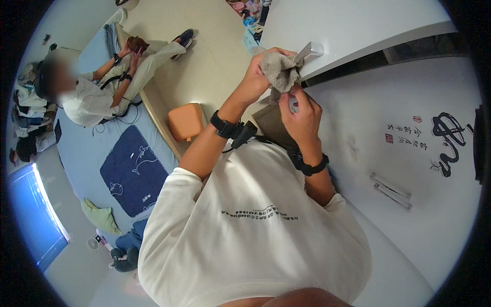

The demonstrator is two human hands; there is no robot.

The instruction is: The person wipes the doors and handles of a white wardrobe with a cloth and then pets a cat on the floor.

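Observation:
A crumpled grey-beige cloth is bunched up between my two hands, in front of a white cabinet door. My left hand grips its left side, with the fingers partly hidden behind the folds. At the cloth's lower edge, my right hand pinches the fabric between thumb and fingers. A metal bar handle sticks out from the door right beside the cloth. Whether the cloth touches the handle I cannot tell. Black straps circle both of my wrists.
Another person sits at the left on a bed with a blue sheet, holding a brown object. An orange stool stands by the bed. A white panel at right bears black calligraphy and metal handles. Assorted items fill the top.

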